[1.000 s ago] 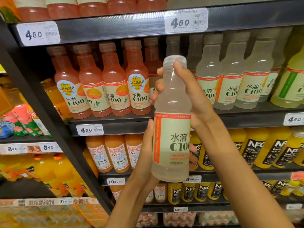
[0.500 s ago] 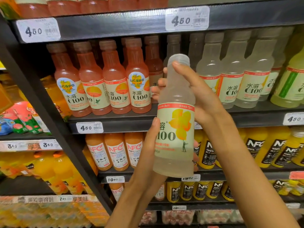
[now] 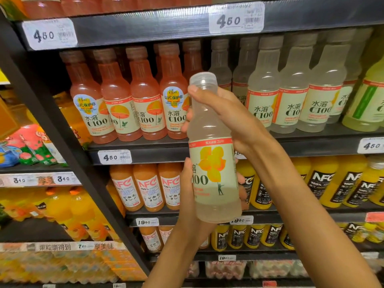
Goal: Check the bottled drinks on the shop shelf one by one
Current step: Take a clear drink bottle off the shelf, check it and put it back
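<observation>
I hold a cloudy pale C100 bottle (image 3: 212,146) upright in front of the shelf, its label showing a yellow-orange fruit picture. My right hand (image 3: 232,119) grips its neck and shoulder just below the clear cap. My left hand (image 3: 188,188) wraps the lower body from the left, its fingertips showing past the bottle's right side. Behind stand a row of pink-orange C100 bottles (image 3: 145,104) and a row of pale C100 bottles (image 3: 291,100) on the middle shelf (image 3: 141,150).
Orange NFC juice bottles (image 3: 149,188) and yellow NFC bottles (image 3: 342,183) fill the shelf below. Price tags reading 4.50 (image 3: 235,18) hang on the shelf edges. A dark upright post (image 3: 62,132) divides off another bay of snacks and orange drinks at left.
The bottle has been turned in my hands, so the fruit picture now faces me instead of the C100 lettering. It also sits slightly higher and closer to the shelf.
</observation>
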